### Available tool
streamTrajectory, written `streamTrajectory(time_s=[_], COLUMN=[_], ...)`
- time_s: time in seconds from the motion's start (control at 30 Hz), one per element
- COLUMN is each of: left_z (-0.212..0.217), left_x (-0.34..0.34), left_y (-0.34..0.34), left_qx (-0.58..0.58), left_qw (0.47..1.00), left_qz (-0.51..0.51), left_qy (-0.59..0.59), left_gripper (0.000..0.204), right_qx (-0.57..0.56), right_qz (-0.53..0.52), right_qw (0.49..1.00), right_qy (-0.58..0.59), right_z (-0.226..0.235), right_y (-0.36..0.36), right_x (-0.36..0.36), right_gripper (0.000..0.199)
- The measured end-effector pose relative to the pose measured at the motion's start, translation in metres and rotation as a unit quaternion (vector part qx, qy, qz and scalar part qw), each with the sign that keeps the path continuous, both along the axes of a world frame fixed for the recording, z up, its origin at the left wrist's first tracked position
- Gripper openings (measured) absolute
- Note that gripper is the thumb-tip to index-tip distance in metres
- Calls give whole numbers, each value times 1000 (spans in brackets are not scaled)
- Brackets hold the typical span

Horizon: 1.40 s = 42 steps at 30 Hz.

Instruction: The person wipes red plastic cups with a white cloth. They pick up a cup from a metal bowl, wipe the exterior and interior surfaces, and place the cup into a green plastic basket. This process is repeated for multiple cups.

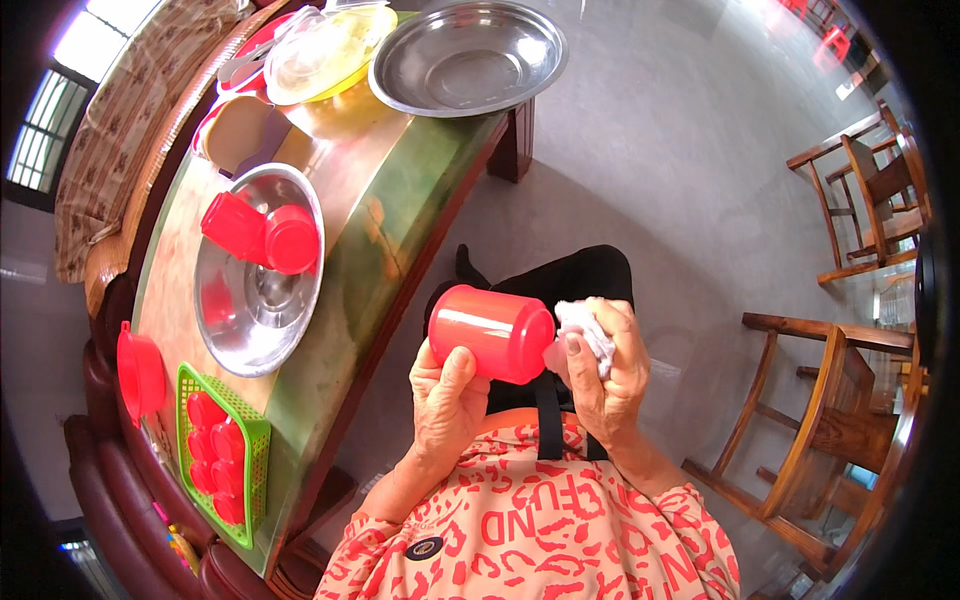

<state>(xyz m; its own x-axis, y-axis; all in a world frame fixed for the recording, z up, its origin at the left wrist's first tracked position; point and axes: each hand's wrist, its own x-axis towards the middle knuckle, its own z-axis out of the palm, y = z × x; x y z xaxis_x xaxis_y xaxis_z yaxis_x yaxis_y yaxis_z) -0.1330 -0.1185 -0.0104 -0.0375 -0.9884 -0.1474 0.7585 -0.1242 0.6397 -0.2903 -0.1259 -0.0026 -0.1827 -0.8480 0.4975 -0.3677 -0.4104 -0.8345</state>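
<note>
A red plastic cup [485, 330] lies sideways in my left hand [447, 400], which grips it from below with the thumb along its side. Its closed base end points to the right, towards my right hand [608, 370]. That hand is closed round a crumpled white cloth [585, 335], held right beside the cup's base. On the table to my left stands a steel bowl [215, 335] with two red cups [292, 240] inside, one leaning against the other. Nearer to me, a green plastic basket [258, 450] holds several red cups [228, 445] in rows.
The stone-topped table [375, 240] runs along my left. At its far end are a wide steel basin [470, 60], a yellow bowl with a pale strainer [325, 55] and chopping boards [237, 135]. A red basin [142, 372] sits by the basket. Wooden chairs [830, 420] stand at right.
</note>
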Motion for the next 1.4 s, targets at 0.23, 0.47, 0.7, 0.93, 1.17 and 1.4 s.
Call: streamTrajectory(time_s=[0.23, 0.47, 0.7, 0.93, 1.17, 1.4], left_z=[-5, -10, -12, -6, -8, -10], left_x=[0, -1, 0, -1, 4, 5], left_y=[9, 12, 7, -1, -2, -2], left_qx=[4, 2, 26, 28, 42, 41], left_qw=[1000, 999, 998, 999, 999, 998], left_qz=[-24, -49, -63, -42, -22, -33], left_qy=[-10, -3, 17, 8, 3, 16], left_gripper=[34, 34, 31, 39, 39, 39], right_qx=[-84, -97, -138, -83, -12, -54], right_qz=[43, 105, 142, 44, 126, 176], right_qw=[991, 983, 976, 985, 974, 980], right_qy=[98, 116, 94, 148, 190, 80], right_z=[2, 2, 1, 0, -5, 2], right_y=[-7, 4, 10, 2, 14, 9], right_x=[-3, -14, -3, -8, -8, -11], right_gripper=[38, 37, 33, 44, 56, 42])
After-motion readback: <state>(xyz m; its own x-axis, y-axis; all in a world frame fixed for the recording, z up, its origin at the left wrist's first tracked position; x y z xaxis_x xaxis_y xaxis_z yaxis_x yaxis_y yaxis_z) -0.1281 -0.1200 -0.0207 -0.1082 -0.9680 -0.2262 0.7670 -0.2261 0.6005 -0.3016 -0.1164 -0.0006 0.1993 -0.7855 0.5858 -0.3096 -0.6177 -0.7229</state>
